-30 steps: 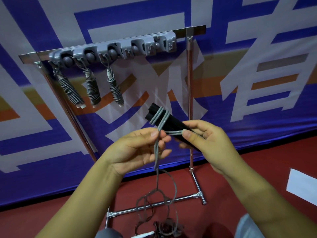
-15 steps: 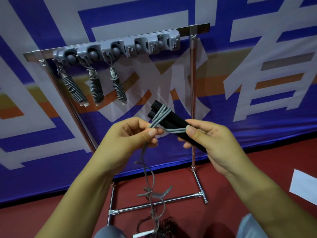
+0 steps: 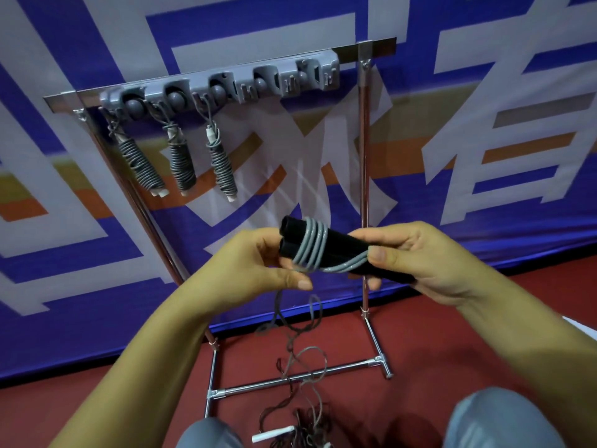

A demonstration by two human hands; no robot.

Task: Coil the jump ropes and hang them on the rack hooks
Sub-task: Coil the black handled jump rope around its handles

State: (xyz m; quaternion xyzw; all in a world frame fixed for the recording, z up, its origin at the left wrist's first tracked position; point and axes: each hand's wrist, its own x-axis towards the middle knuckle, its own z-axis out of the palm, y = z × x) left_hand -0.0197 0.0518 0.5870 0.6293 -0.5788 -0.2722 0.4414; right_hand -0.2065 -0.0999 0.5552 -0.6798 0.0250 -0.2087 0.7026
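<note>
My right hand grips two black jump-rope handles held side by side, thumb pressing the grey cord against them. Several turns of grey cord wrap the handles near their left end. My left hand pinches the cord just below the handles, and the loose remainder hangs down to the floor. A metal rack with a grey hook strip stands behind. Three coiled ropes hang from its left hooks.
A pile of tangled ropes with a white handle lies on the red floor between my knees. The rack's chrome base bar crosses in front of it. The hooks at the strip's right end are bare. A blue banner covers the wall.
My left hand has carried the cord round the handles, adding turns; it has moved from in front of the handles to below their left end. The hanging cord has shortened.
</note>
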